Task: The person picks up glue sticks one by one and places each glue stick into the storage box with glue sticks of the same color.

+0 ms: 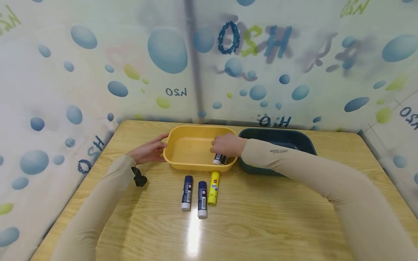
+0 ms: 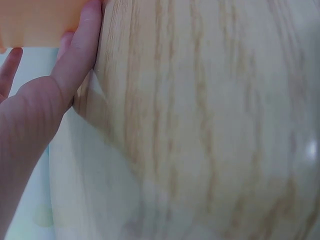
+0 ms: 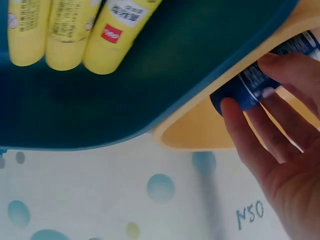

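My right hand (image 1: 228, 145) is inside the yellow bin (image 1: 192, 167), at its right end. In the right wrist view its thumb and fingers grip a dark blue glue stick (image 3: 240, 92) near the cap. Two white-ended glue sticks (image 1: 217, 158) show side by side under that hand, partly hidden by it. Against the bin's left wall, my left hand (image 1: 150, 149) rests with fingers extended, touching the outside. On the table in front of the bin lie two blue glue sticks (image 1: 187, 193) and a yellow glue stick (image 1: 213, 188).
A dark teal bin (image 1: 308, 145) stands right beside the yellow one, partly covered by my right forearm. Several yellow glue sticks (image 3: 65, 35) lie in it. The wooden table (image 1: 261, 224) backs onto a patterned curtain (image 1: 130, 54). A black strap piece (image 1: 139, 177) sits at my left wrist.
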{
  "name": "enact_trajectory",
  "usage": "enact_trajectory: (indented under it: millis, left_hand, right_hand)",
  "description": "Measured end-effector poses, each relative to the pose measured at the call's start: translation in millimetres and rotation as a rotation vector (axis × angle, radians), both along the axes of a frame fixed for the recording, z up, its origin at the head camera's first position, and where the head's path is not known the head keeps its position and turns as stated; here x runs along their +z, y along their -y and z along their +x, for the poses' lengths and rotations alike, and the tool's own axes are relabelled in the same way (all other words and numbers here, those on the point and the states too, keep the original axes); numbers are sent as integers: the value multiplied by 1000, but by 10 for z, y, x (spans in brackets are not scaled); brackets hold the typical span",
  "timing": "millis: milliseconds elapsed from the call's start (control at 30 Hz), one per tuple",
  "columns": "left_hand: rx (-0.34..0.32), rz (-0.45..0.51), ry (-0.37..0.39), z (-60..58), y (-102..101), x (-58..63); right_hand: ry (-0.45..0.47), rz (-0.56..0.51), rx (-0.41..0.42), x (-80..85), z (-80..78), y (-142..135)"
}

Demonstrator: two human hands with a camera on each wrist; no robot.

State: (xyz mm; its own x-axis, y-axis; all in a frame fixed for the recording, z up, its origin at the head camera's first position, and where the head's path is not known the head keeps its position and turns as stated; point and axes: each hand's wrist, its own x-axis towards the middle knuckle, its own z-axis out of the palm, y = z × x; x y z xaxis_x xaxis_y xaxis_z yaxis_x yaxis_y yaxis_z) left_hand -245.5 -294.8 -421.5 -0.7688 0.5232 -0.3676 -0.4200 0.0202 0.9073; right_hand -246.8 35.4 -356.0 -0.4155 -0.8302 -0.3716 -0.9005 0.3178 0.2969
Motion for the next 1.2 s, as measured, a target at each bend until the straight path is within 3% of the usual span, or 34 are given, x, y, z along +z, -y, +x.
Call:
enact_trajectory:
  millis: [267,467,733,833,967,1100,1200]
  left_hand:
    - [9,-7,8,-9,-16,-20]
    - [7,-16,-2,-19,-1,-47]
    - [4,-17,-4,-33,13,-50]
    - [4,-20,-10,-36,7,-48]
    - [8,-30,-15,-42,5,-32]
    - [6,-37,-17,-37,6,-40]
    - [-4,-32,-21,-34,8,-49]
  right_hand:
    - [44,31,-35,-22,28,60]
    - [20,-18,-34,12,177,16]
    - [-169,-146,207,100,658,-84]
    - [-173,-154,281,31,819,-85]
    - [-105,-136,311,-144,959,-97]
    - [-71,-151,316,-321,1018,-111]
    - [-97,-171,332,-416,1031,-116]
